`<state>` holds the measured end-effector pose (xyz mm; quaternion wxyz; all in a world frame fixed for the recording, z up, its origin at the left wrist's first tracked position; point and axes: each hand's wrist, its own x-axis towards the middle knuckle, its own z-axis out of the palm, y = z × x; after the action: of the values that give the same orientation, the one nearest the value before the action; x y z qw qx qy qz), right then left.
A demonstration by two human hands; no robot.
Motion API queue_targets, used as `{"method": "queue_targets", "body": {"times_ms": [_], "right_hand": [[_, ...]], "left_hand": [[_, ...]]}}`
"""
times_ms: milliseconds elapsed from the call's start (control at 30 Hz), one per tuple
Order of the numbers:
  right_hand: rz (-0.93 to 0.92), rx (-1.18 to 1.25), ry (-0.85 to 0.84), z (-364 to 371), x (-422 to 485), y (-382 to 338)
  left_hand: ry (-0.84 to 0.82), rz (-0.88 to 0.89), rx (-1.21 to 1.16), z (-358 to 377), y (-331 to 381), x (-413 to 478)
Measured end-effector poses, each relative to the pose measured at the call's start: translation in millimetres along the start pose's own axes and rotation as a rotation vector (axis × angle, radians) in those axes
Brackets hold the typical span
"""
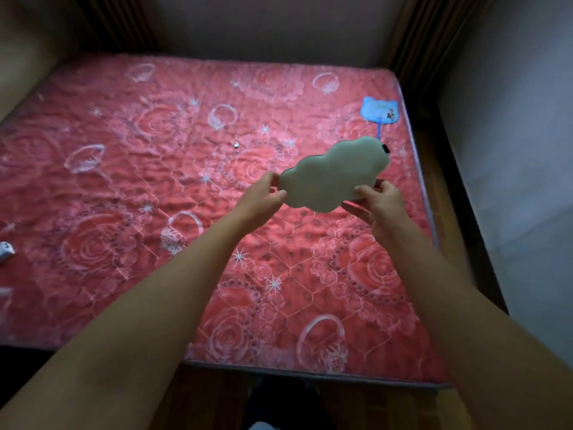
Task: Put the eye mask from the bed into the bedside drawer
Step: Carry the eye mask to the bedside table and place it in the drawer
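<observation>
A red rose-patterned bed [130, 187] fills the view. Above it, the left hand [263, 197] and right hand [379, 203] pinch opposite ends of a pale cloud-shaped eye mask [331, 178]. No writing is readable.

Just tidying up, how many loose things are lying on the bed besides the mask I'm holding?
3: blue cat-shaped fan far right, tiny object mid-bed, pale item at left edge, cut off.
</observation>
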<state>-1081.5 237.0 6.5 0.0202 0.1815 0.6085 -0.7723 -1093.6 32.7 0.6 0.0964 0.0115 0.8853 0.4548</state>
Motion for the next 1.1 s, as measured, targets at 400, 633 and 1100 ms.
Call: {"method": "queue_targets", "body": {"times_ms": [400,633,1100], "right_hand": [[-0.005,-0.057,-0.171,5,-47,-41],[-0.106,-0.065,-0.143,9,-51,-57],[-0.101,-0.512,-0.318,15,-57,-67]], "left_hand": [[0.098,0.036,-0.340,-40,44,-41],[0.081,0.098,-0.356,-53,57,-41],[0.103,0.152,-0.354,-59,70,-39]]}}
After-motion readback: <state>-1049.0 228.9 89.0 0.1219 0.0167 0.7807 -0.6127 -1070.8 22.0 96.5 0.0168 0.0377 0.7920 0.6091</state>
